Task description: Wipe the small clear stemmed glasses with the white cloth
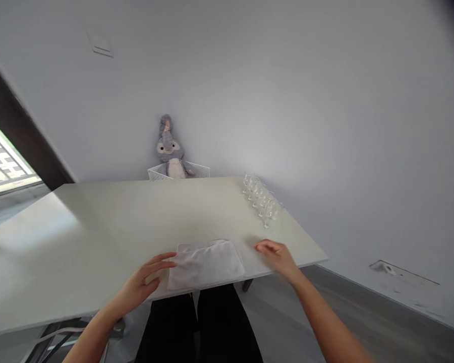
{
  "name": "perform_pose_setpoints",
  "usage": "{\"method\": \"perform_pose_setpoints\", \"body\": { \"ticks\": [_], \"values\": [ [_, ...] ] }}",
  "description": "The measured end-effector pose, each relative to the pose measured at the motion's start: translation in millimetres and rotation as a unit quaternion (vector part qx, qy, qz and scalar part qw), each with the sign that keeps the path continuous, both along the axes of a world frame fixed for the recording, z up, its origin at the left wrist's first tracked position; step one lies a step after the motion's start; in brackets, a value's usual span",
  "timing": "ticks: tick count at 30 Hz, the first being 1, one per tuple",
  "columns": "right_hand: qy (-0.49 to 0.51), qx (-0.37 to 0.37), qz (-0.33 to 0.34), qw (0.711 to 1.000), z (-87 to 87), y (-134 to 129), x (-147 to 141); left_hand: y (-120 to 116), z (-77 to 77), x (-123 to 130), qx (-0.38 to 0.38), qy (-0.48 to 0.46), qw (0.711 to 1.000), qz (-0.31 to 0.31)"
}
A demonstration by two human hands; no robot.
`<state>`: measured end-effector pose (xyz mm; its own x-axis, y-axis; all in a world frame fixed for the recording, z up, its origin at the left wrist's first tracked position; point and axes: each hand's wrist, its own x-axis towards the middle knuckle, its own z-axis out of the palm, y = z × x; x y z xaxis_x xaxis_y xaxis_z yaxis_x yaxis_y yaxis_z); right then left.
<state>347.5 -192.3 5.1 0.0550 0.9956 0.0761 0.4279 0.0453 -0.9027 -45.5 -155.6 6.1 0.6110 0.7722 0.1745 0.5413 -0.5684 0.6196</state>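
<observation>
A folded white cloth lies at the table's front edge, directly ahead of me. My left hand is open, its fingers spread and the fingertips at the cloth's left edge. To the right of the cloth, my right hand is over the table with its fingers curled in, and I see nothing in them. Beyond that hand, several clear stemmed glasses stand in a row by the table's right edge. The right hand is apart from both the glasses and the cloth.
The white table reaches to the wall. At its far edge a white basket holds a grey plush toy. A window is on the left. Below the table are cables and a dark frame at lower left.
</observation>
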Motion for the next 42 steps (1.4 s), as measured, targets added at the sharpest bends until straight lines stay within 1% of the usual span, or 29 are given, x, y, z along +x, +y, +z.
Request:
{"method": "perform_pose_setpoints", "body": {
  "ticks": [1,2,3,4,5,6,7,10,13,15,19,23,25,27,30,32,33,34,36,38,39,40,42],
  "values": [
    [0.045,0.029,-0.092,0.994,-5.1,3,11,-2,-1.8,-1,0.009,-0.014,0.999,0.033],
    [0.093,0.062,-0.169,0.979,-9.2,8,23,-3,-2.9,0,0.024,-0.023,0.998,0.061],
    [0.139,0.091,-0.223,0.960,-12.3,14,34,-3,-3.9,3,0.042,-0.024,0.996,0.078],
    [0.177,0.112,-0.257,0.944,-14.7,21,44,-3,-5.0,8,0.060,-0.015,0.994,0.085],
    [0.201,0.121,-0.274,0.932,-16.5,27,52,-4,-6.7,14,0.081,0.000,0.993,0.081],
    [0.210,0.120,-0.279,0.929,-18.0,33,59,-3,-9.1,21,0.102,0.022,0.992,0.069],
    [0.206,0.110,-0.278,0.932,-19.6,40,64,-3,-12.5,28,0.123,0.045,0.990,0.055],
    [0.159,0.053,-0.273,0.947,-25.8,55,71,-2,-25.9,43,0.162,0.114,0.980,0.023],
    [0.137,0.013,-0.272,0.952,-33.8,68,69,1,-38.1,47,0.169,0.153,0.973,0.028],
    [0.137,0.011,-0.262,0.955,-38.5,76,63,3,-42.1,45,0.175,0.158,0.971,0.036],
    [0.143,0.022,-0.224,0.964,-43.1,86,38,8,-39.9,43,0.187,0.134,0.972,0.058],
    [0.166,0.020,-0.143,0.975,-41.4,91,5,12,-29.5,51,0.170,0.106,0.978,0.064],
    [0.172,0.021,-0.130,0.976,-40.1,92,-2,14,-22.9,55,0.149,0.089,0.982,0.069],
    [0.172,0.031,-0.153,0.973,-39.4,93,3,18,-16.4,57,0.116,0.062,0.987,0.086],
    [0.166,0.048,-0.240,0.955,-39.6,100,29,29,-9.5,65,0.036,0.006,0.992,0.118],
    [0.174,0.045,-0.286,0.941,-40.0,108,48,43,-8.0,77,-0.045,-0.040,0.989,0.131],
    [0.184,0.038,-0.293,0.937,-40.1,113,55,52,-8.3,86,-0.093,-0.073,0.983,0.143],
    [0.196,0.028,-0.289,0.937,-40.0,118,60,63,-9.3,97,-0.144,-0.102,0.971,0.161],
    [0.216,0.008,-0.261,0.941,-39.6,128,62,85,-12.6,123,-0.208,-0.170,0.946,0.182],
    [0.224,-0.005,-0.236,0.946,-39.1,136,54,106,-16.5,149,-0.282,-0.200,0.923,0.169],
    [0.225,-0.007,-0.228,0.947,-38.9,138,49,116,-18.3,161,-0.305,-0.214,0.914,0.158],
    [0.223,-0.008,-0.220,0.949,-38.9,141,42,123,-19.8,172,-0.322,-0.218,0.907,0.160],
    [0.219,-0.010,-0.207,0.954,-39.3,144,28,135,-22.2,189,-0.324,-0.234,0.904,0.152]
  ]
}}
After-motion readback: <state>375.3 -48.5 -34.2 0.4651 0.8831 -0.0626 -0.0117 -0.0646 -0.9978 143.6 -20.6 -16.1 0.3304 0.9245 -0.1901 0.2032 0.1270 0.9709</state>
